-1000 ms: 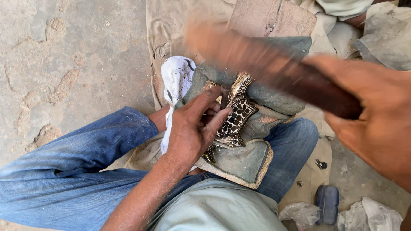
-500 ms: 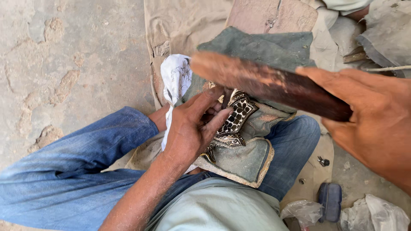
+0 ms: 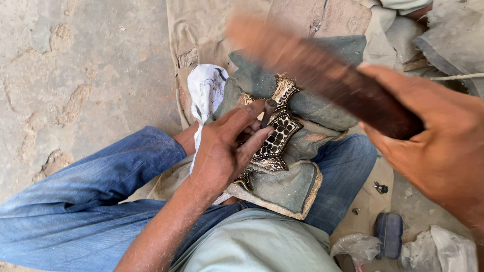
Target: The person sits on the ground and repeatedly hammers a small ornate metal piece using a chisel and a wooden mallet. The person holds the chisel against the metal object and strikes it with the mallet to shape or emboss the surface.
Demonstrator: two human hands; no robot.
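Rough concrete floor (image 3: 75, 65), a person seated on it with a grey cloth pad (image 3: 282, 186) across blue-jeaned legs.

On the pad lies an ornate metal piece (image 3: 277, 133) with a dark perforated centre; the left hand (image 3: 222, 151) presses it down, fingers curled around a small dark punch (image 3: 268, 111) standing on it. The right hand (image 3: 438, 146) grips a blurred brown wooden mallet (image 3: 322, 70) raised above. A white rag (image 3: 205, 90) sits beside the pad.
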